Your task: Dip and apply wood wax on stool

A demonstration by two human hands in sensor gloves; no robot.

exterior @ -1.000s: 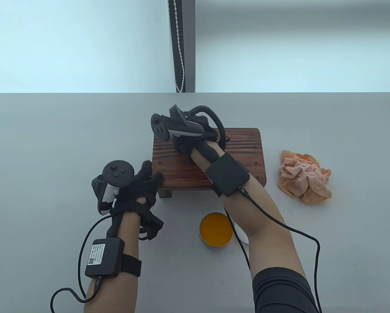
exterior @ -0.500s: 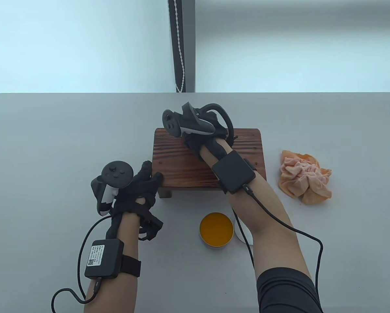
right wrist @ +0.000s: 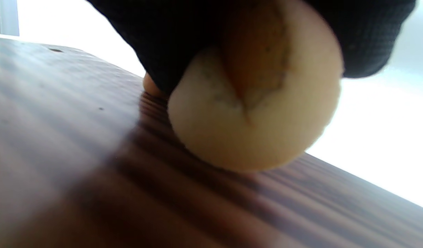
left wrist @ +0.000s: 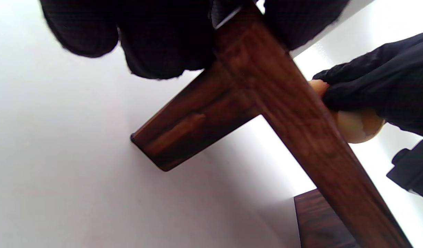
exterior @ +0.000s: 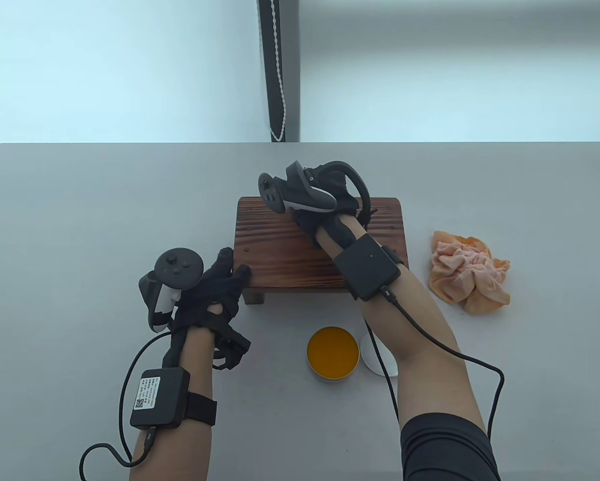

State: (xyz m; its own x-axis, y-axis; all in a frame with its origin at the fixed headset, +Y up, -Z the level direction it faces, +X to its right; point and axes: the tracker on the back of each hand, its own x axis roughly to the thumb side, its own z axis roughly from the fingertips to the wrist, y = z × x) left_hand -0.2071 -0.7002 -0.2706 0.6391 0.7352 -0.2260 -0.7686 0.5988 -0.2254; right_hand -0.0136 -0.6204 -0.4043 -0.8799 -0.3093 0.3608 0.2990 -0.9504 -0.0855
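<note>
Table view: left hand (exterior: 214, 290) is gripping the near-left corner of the stool (exterior: 279, 250), fingers curled over the edge — most likely bracing it so it is not sliding under the rubbing. Left wrist view is confirming this: gloved fingers (left wrist: 163, 44) are wrapping the wooden edge just above a leg.

Centre: wax tin (exterior: 333, 353) is sitting open on the counter (exterior: 79, 200) just in front of the stool, with its white lid (exterior: 377, 355) beside it, partly under the right forearm — kept near for re-dipping, I judge.

Right hand (exterior: 325, 210) is over the far part of the seat, pinching a pale round sponge (right wrist: 253, 113) whose underside is pressing on the grain.

Far right: a crumpled orange cloth (exterior: 467, 278) is lying well apart from the stool.

Versus one second ago, the right hand is sitting further right along the far edge; left hand, tin and cloth are unchanged.
</note>
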